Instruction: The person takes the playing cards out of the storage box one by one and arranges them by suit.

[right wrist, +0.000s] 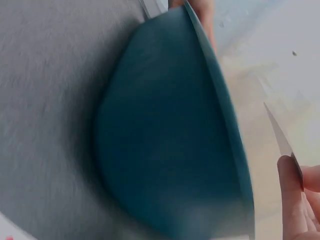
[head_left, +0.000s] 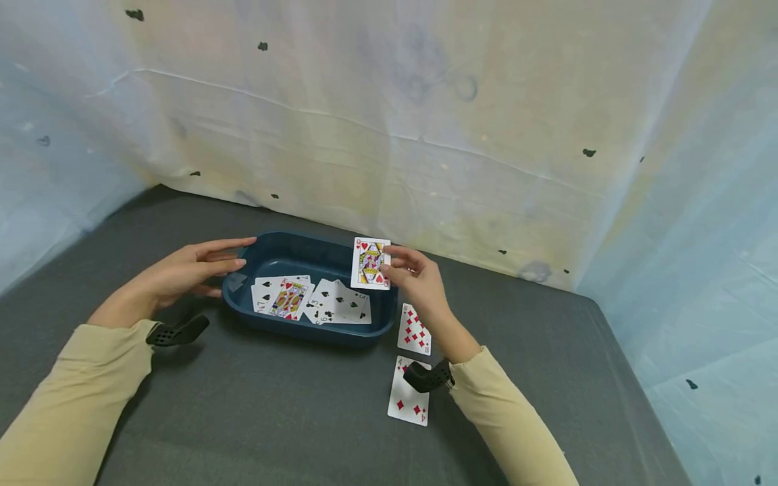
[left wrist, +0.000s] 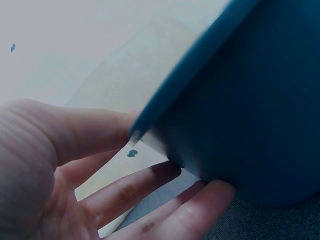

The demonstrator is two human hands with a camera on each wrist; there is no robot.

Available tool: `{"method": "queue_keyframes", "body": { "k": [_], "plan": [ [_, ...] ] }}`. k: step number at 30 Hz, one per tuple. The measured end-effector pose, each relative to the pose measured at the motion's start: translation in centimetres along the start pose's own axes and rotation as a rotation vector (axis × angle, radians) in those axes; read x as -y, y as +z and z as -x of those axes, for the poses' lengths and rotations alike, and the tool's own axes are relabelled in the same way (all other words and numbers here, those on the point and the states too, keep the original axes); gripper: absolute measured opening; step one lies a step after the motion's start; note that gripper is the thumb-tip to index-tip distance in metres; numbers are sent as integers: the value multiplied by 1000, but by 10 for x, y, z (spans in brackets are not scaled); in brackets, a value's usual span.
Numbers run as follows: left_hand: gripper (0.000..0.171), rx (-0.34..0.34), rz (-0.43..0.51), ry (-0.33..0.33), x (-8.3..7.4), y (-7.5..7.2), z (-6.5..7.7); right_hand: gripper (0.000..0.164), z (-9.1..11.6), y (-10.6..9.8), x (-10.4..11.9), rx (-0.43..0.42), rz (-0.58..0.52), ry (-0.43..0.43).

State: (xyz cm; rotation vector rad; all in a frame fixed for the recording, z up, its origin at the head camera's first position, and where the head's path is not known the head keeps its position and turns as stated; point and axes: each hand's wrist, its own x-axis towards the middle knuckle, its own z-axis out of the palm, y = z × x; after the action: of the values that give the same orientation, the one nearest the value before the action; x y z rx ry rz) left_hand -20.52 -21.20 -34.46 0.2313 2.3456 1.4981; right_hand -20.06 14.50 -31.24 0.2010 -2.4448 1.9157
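Observation:
A red-heart face card (head_left: 369,264), a playing card, is pinched by its right edge between the thumb and fingers of my right hand (head_left: 419,280). It is held above the right end of a dark blue oval basin (head_left: 304,328). Inside the basin lie several face-up playing cards (head_left: 340,302), mostly black suits, with one face card (head_left: 290,298) among them. My left hand (head_left: 188,273) touches the basin's left end. In the left wrist view its fairly straight fingers (left wrist: 125,197) rest against the outer wall, and the thumb meets the rim.
Two diamond cards lie face up on the dark grey table (head_left: 273,418), right of the basin: a ten of diamonds (head_left: 415,332) and a four of diamonds (head_left: 406,401). Black wrist devices (head_left: 176,331) sit on both wrists. A pale spotted curtain (head_left: 389,115) hangs behind the table.

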Motion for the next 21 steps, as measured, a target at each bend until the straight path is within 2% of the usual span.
{"method": "queue_keyframes", "body": {
  "k": [4,12,21],
  "plan": [
    [71,-2,-7,-1,1,-1,0,33,1,-19,-4,-48,21,11],
    [70,-2,-12,3,1,-1,-1,35,5,-51,-10,-104,-18,12],
    [71,-4,-16,-1,0,-1,2,40,1,-82,-33,-204,78,109]
  ]
}}
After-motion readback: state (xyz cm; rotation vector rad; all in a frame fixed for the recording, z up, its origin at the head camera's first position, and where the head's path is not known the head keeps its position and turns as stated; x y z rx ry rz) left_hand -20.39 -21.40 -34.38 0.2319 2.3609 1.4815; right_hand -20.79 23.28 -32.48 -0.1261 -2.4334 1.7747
